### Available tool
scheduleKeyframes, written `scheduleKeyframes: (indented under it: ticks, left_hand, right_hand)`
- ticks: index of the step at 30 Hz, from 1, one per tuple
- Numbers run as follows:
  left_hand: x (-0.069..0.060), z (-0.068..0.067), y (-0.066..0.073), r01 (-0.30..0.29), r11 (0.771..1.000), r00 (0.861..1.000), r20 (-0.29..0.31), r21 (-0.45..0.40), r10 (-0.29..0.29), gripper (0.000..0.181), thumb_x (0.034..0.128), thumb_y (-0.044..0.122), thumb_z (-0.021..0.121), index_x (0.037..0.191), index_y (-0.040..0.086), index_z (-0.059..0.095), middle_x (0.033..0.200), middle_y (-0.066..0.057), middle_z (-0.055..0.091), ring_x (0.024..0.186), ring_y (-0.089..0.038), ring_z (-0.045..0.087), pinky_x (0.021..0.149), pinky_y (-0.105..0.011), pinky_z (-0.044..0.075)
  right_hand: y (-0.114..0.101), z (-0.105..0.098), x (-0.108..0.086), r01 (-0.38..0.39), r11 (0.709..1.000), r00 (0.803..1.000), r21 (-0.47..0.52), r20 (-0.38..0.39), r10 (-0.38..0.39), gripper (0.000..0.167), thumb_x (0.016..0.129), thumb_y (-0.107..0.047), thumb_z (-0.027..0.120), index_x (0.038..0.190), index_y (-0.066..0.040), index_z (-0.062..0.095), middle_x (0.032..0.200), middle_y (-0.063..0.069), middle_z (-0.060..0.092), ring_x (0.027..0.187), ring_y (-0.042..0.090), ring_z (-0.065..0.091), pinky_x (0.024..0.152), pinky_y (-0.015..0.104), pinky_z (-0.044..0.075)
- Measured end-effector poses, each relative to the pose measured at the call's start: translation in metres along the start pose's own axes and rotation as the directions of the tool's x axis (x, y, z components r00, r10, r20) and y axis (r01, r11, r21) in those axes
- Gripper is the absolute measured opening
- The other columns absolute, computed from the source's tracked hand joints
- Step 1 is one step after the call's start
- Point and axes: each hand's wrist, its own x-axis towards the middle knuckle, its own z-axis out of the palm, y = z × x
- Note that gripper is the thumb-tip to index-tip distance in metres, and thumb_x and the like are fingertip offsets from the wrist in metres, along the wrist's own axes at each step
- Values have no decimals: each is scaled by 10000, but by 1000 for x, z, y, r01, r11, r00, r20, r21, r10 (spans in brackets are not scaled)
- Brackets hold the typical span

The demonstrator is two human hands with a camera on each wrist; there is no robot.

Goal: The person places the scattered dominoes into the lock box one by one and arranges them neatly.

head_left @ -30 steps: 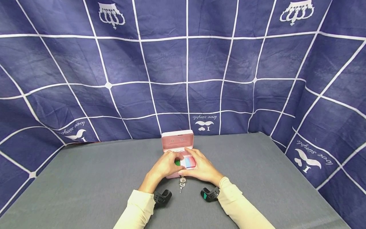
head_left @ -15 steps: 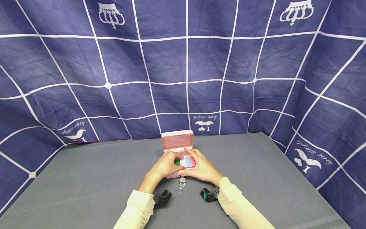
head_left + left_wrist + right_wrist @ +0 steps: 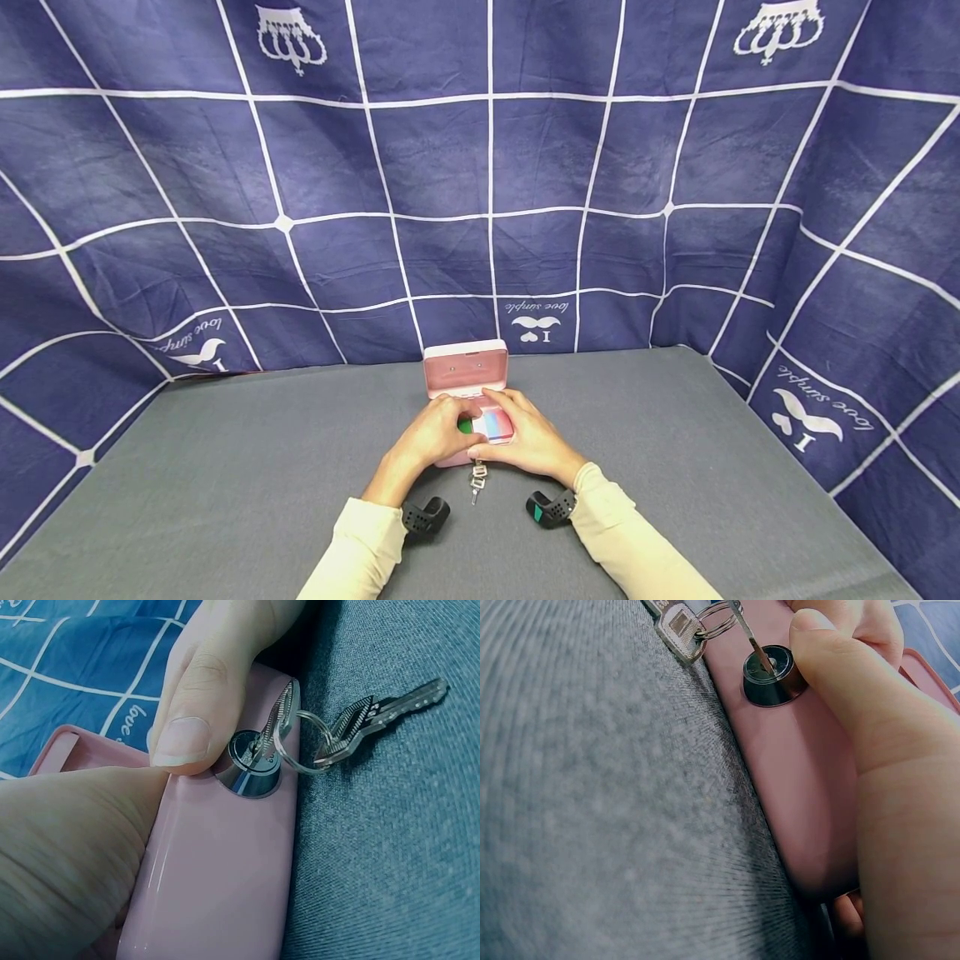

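Note:
A pink lock box (image 3: 453, 459) stands on the table with its lid (image 3: 467, 372) raised at the back. One key (image 3: 279, 720) sits in the round lock (image 3: 251, 780) on the front, and a second key (image 3: 390, 714) hangs from its ring. My left hand (image 3: 429, 433) reaches into the box, thumb and forefinger curled at the edges of a flat card (image 3: 495, 425) with white, blue and red bands. Something green (image 3: 465, 426) shows inside that curl. My right hand (image 3: 531, 435) spans the box at the right, its thumb on the front rim beside the lock. Fingertips inside are hidden.
The grey cloth-covered table (image 3: 262, 483) stretches out around the box. A blue curtain with white lines (image 3: 450, 250) hangs close behind it and along the sides. Black wrist straps (image 3: 426, 518) sit at both wrists.

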Motion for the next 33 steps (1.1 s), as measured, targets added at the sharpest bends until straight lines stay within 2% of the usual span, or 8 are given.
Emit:
scheduleKeyframes:
  ticks: [33]
  left_hand:
    - [1, 1, -1, 13, 1000, 1000, 4, 5, -13, 228, 728, 106, 844, 895, 15, 718, 810, -48, 688, 779, -219, 626, 739, -390, 484]
  right_hand:
    - [1, 1, 0, 4, 1000, 1000, -26, -9, -5, 945, 720, -666, 762, 1504, -263, 422, 1354, 4, 476, 1205, 202, 486, 969, 448, 419]
